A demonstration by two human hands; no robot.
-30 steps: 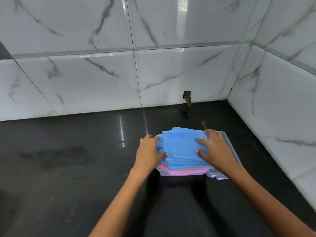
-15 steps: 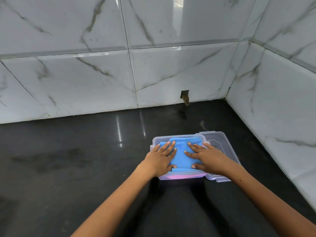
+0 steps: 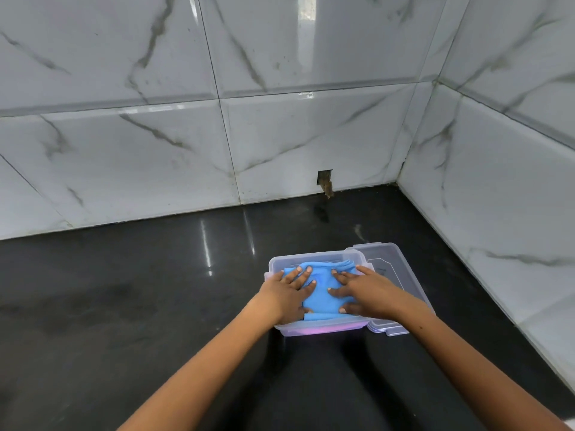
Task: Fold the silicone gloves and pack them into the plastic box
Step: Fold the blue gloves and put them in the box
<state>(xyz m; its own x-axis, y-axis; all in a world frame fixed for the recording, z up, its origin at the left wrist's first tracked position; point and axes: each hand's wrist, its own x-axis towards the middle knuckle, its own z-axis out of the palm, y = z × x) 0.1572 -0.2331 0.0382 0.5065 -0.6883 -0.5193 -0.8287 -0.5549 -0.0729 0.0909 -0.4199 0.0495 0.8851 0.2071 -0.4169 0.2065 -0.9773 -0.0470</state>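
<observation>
Hands, left (image 3: 287,295) and right (image 3: 362,292), press flat-fingered on the folded blue glove (image 3: 320,290), seating it below the clear plastic box's (image 3: 311,258) rim.

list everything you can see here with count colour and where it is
plastic box: 1, clear, on the countertop near the right corner, open
folded gloves: 1 stack, blue, inside the box on top, count unclear
pink layer: 1, pink, seen through the box's near wall, under the blue stack
lid: 1, clear, flat on the countertop against the box's right side
countertop: 1, glossy black, across the lower frame
wall tiles: several, white marble-veined, behind and to the right
hole: 1, dark, low in the back wall
left hand: 1, pressing flat on the gloves
right hand: 1, pressing flat on the gloves
</observation>
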